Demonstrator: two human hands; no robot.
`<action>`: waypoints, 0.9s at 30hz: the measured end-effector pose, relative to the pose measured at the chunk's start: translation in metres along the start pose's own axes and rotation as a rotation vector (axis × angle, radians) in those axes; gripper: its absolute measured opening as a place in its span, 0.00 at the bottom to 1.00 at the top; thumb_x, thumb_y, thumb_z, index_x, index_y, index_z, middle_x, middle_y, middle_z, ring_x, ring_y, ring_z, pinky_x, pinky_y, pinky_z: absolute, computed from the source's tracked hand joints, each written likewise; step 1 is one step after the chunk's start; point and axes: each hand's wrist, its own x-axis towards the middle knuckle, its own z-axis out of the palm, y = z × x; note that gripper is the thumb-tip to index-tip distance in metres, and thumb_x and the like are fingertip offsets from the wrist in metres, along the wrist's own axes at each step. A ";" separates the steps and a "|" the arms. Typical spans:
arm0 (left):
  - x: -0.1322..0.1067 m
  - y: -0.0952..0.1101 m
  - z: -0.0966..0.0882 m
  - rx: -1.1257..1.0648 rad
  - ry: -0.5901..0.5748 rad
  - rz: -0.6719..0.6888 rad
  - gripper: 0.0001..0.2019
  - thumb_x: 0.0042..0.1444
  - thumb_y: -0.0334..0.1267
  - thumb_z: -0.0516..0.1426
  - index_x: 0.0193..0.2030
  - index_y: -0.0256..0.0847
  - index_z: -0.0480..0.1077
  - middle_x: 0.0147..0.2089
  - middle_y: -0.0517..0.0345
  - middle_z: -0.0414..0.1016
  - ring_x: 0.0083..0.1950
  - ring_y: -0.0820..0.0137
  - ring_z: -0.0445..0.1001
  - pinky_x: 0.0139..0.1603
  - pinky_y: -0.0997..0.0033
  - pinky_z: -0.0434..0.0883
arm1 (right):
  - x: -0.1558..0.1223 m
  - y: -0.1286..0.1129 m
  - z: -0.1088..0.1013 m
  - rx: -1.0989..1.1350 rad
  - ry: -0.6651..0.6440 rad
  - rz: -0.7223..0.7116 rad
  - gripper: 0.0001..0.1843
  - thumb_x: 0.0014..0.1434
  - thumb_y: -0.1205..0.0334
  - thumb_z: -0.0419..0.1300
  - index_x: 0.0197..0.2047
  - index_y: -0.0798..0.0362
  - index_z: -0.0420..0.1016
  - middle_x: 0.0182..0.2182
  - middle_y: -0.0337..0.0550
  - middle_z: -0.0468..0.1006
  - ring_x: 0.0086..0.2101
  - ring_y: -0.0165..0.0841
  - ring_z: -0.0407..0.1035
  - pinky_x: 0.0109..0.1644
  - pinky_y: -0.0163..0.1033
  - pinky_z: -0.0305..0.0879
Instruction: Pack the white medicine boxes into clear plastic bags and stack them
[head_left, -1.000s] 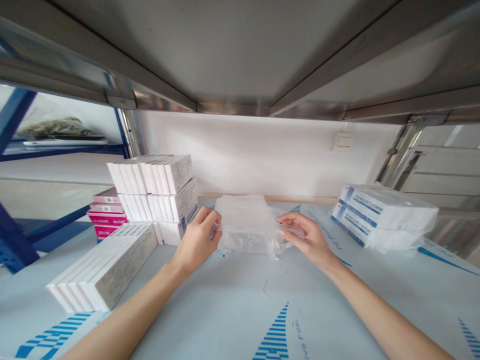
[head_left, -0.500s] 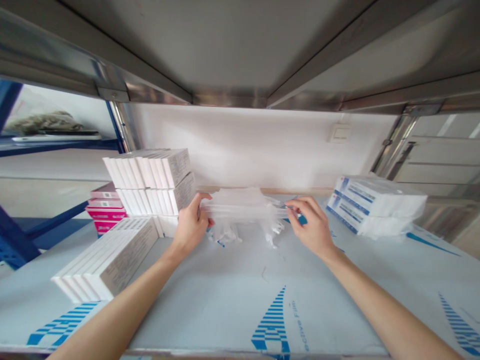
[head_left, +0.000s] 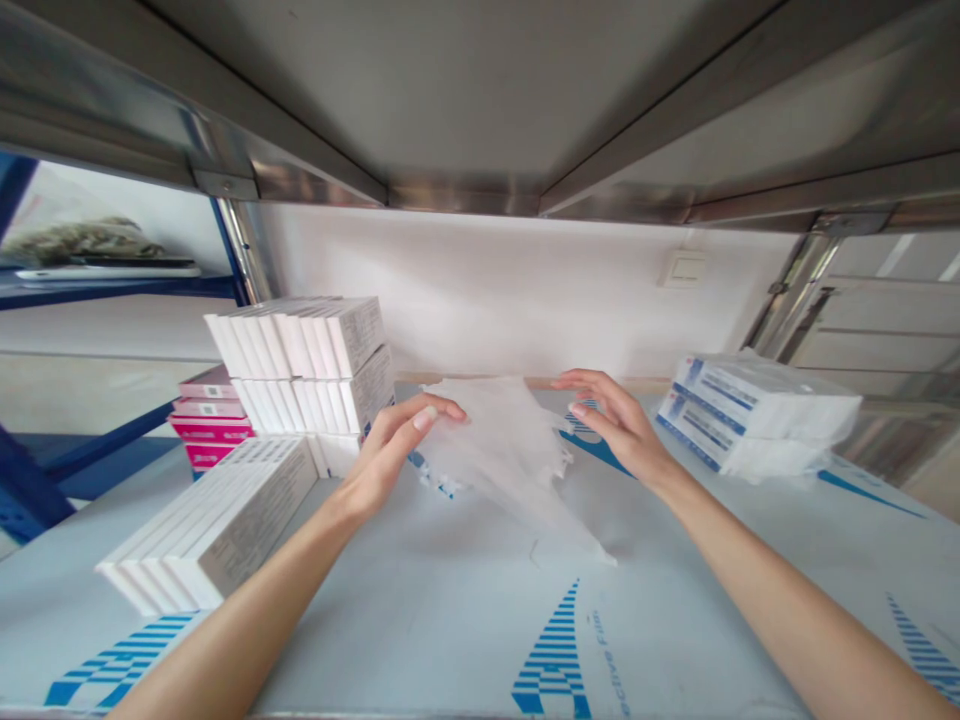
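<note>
A crumpled sheet of thin whitish, see-through plastic wrap (head_left: 499, 435) lies spread on the shelf's middle, with one pointed corner stretching toward the front. My left hand (head_left: 390, 440) is at the wrap's left edge, thumb and fingers extended; whether the fingertips touch it I cannot tell. Just past the wrap's right edge, my right hand (head_left: 619, 425) hovers with its fingers apart, holding nothing. To the left of my left hand stand stacked white boxes (head_left: 307, 345) in rows, and a lower row of similar white boxes (head_left: 217, 515) lies in front of them.
Plastic-wrapped white-and-blue boxes (head_left: 754, 410) sit at the right. Pink boxes (head_left: 214, 430) are stacked at the far left. The shelf surface (head_left: 420, 620) carries blue-printed film. A metal shelf (head_left: 450, 100) hangs low overhead, and a white wall (head_left: 510, 290) closes the back.
The wrap, held stretched between both hands before, has been let go and now lies spread out with a corner forward. Both hands have opened.
</note>
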 end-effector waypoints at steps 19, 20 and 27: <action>0.104 -0.003 0.004 -0.451 -0.087 -0.360 0.26 0.56 0.40 0.62 0.61 0.42 0.62 0.50 0.48 0.76 0.48 0.64 0.80 0.49 0.66 0.78 | 0.050 -0.009 0.020 0.462 0.110 0.306 0.29 0.47 0.55 0.70 0.53 0.43 0.72 0.32 0.34 0.77 0.23 0.27 0.67 0.27 0.34 0.66; 0.109 -0.011 0.007 -0.433 -0.070 -0.384 0.27 0.59 0.43 0.59 0.63 0.41 0.59 0.50 0.46 0.76 0.47 0.63 0.80 0.47 0.63 0.78 | 0.059 0.001 0.021 0.411 0.163 0.320 0.24 0.47 0.53 0.69 0.48 0.46 0.74 0.33 0.36 0.77 0.24 0.28 0.68 0.30 0.35 0.67; 0.119 -0.056 0.017 -0.115 -0.034 -0.362 0.39 0.53 0.31 0.63 0.69 0.50 0.52 0.32 0.62 0.76 0.36 0.69 0.81 0.42 0.69 0.77 | 0.089 0.064 0.028 0.055 -0.045 0.413 0.20 0.49 0.57 0.67 0.45 0.53 0.78 0.30 0.41 0.80 0.26 0.32 0.72 0.30 0.37 0.68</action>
